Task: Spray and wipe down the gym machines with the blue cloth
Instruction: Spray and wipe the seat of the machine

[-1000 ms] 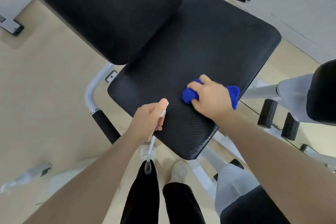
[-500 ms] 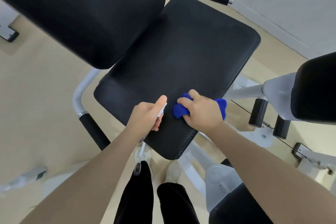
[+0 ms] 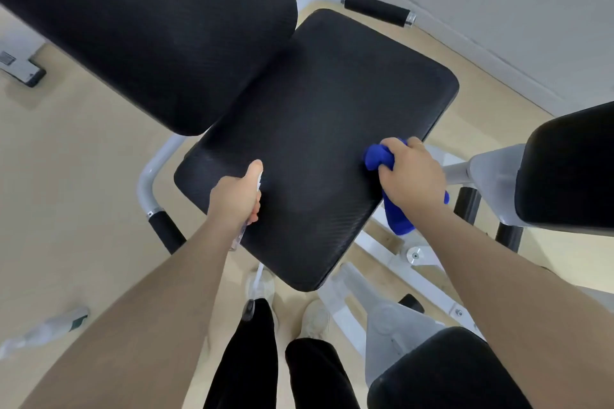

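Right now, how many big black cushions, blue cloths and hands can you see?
Black cushions: 4
Blue cloths: 1
Hands: 2
Total: 7

cloth on seat pad's right edge

From my hands, the flat black textured seat pad lies bare toward twelve o'clock; the big black padded backrest overhangs at eleven, a black roller pad crowds three.
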Demonstrator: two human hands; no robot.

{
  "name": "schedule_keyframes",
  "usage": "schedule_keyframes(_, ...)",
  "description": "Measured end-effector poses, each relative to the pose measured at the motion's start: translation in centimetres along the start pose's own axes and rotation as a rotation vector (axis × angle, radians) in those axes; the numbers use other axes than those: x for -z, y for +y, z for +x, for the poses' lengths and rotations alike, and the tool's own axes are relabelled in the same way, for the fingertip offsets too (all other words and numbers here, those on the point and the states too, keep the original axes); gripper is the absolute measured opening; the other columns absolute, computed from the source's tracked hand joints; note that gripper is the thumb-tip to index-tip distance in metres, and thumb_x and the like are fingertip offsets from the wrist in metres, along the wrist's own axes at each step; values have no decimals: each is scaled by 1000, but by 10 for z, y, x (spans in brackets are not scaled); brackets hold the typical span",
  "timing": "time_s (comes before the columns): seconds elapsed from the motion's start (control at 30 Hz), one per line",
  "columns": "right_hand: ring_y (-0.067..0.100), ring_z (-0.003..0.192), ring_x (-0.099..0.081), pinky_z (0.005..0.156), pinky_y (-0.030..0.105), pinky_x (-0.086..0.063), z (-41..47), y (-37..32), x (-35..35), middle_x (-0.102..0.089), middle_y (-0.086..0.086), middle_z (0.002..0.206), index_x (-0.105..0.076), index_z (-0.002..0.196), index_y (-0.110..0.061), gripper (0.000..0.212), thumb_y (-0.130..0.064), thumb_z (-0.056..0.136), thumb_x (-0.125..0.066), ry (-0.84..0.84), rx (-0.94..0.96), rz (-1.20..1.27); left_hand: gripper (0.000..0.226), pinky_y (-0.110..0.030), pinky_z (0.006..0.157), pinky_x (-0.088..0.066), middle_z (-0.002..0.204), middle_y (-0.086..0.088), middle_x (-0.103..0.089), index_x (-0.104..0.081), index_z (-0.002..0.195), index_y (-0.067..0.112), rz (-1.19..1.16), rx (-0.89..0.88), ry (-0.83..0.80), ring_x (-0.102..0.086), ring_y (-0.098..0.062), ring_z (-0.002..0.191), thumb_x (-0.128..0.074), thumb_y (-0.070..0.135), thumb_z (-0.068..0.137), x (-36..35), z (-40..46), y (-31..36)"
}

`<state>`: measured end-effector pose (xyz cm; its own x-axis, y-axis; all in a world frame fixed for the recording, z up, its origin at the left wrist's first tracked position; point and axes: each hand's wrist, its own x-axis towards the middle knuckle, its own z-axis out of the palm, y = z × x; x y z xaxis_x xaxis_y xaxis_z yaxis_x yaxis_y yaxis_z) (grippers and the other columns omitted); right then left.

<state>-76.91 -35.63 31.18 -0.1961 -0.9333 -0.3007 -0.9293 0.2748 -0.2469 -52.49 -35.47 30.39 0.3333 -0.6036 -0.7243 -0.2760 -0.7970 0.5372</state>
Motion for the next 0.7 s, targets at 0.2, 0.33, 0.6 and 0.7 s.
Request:
schedule_keyframes(0.2, 28, 78, -50, 61, 32, -37, 0, 6, 10, -43, 3, 97, -55, 115, -23, 27, -20, 90, -46, 1, 16, -3, 37, -25, 43, -34, 48, -4, -47, -47, 54, 13, 139, -42, -147, -38, -19, 37, -49, 43, 75, -10, -16, 2)
schedule_keyframes(0.33, 26, 76, -48, 62, 33, -39, 0, 1, 19, -42, 3, 96, -54, 115, -22, 26, -19, 91, -45, -3, 25, 0, 48, -21, 39, -27, 50, -4, -38, -36, 43, 19, 92, -31, -415, -31, -19, 38, -53, 42, 81, -46, -57, -16)
schedule_keyframes(0.6, 29, 80, -50, 65, 38, -44, 3, -1, -6, -42, 10, 115, -44, 122, -18, 29, -17, 93, -44, -103, 115, -89, 54, -21, 39, -31, 40, -1, -37, -35, 43, 15, 113, -28, -312, -32, -17, 31, -51, 42, 87, -29, -48, -37)
schedule_keyframes(0.7, 31, 73, -48, 59, 36, -38, -4, -17, -20, -44, 11, 113, -44, 119, -14, 27, -20, 92, -45, -41, 116, -166, 63, -26, 45, -31, 40, -4, -35, -32, 41, 16, 20, -36, -261, -32, -18, 37, -50, 53, 88, 0, -33, -59)
